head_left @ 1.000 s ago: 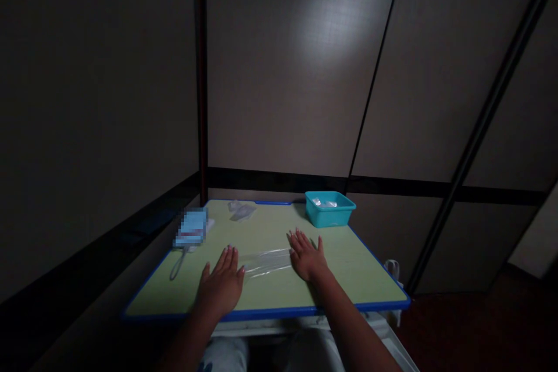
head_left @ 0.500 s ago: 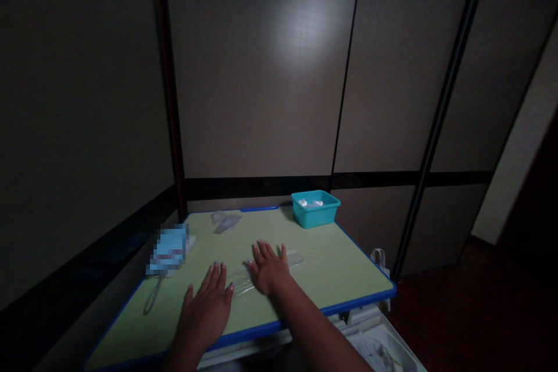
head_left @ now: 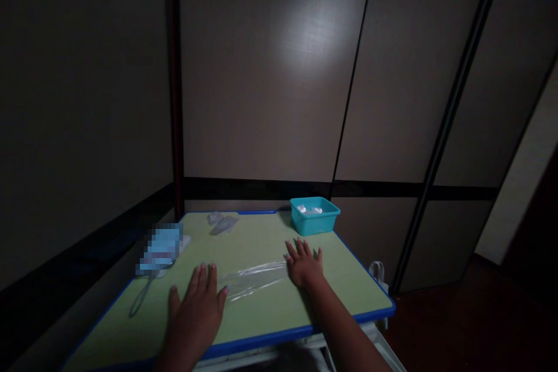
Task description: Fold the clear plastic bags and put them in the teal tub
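A clear plastic bag (head_left: 257, 279) lies flat and stretched lengthwise on the pale green table (head_left: 261, 321). My left hand (head_left: 197, 308) is at the bag's left end, palm down with its fingers spread. At the other end my right hand (head_left: 305, 264) rests palm down, fingers apart, and hides that end of the bag. Neither hand grips anything. Near the back of the table lies some crumpled clear plastic (head_left: 224, 224).
A turquoise basket (head_left: 314, 222) with clear plastic pieces inside stands at the back right. On the left edge lies a blurred blue item (head_left: 160, 250) with a looped strap. Dark cabinet panels rise behind the table, which has a blue rim.
My right hand has slid right along the bag, and more of the plastic shows between my hands. My left hand has shifted slightly left. The camera view has moved a little.
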{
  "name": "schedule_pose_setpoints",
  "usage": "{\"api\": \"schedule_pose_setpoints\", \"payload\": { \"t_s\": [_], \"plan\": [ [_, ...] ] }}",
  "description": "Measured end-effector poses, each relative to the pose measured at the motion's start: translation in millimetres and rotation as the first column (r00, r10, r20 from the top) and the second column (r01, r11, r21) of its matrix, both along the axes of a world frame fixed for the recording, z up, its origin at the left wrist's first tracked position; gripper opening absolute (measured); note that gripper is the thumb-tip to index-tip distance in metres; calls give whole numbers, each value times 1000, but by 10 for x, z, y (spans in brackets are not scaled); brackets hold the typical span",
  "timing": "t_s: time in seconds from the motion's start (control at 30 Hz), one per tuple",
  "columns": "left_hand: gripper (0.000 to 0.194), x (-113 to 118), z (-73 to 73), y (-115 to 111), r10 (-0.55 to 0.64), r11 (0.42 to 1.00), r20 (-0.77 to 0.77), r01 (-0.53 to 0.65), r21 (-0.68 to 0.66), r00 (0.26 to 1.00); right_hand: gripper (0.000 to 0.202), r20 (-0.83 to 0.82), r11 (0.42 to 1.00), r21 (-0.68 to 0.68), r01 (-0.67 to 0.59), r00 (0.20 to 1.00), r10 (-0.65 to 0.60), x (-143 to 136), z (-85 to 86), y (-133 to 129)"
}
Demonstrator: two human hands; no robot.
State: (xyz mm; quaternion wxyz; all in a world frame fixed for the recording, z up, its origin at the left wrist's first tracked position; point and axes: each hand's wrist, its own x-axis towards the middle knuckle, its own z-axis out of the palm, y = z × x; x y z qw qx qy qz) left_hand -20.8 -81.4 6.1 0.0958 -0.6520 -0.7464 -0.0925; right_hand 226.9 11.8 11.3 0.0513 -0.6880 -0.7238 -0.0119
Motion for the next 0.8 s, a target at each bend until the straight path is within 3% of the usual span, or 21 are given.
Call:
{"api": "schedule_pose_setpoints", "payload": {
  "t_s": [0.1,0.23,0.3,0.37,0.47,0.57,0.8],
  "plan": [
    [62,416,236,-20,-121,993,63,120,23,991,49,19,1000,0,7,1000,-7,-2,-38,26],
    [67,1116,502,107,-376,924,236,382,19,896,49,69,1000,-21,-6,998,7,38,-71,59],
    [69,1374,507,248,-457,885,282,461,56,843,49,125,1000,-18,-11,992,13,62,-91,67],
    [72,1521,422,400,-458,884,313,464,58,832,49,179,1000,1,-24,983,23,80,-105,62],
    [74,1568,219,561,-367,917,368,399,-13,854,49,184,998,31,-47,982,41,87,-96,35],
    [75,1499,69,600,-360,917,367,397,-29,858,49,128,998,47,-47,991,41,75,-66,12],
    [78,1279,63,476,-252,958,326,282,-47,911,49,69,1000,-21,-4,998,6,27,-24,49]
  ]
}}
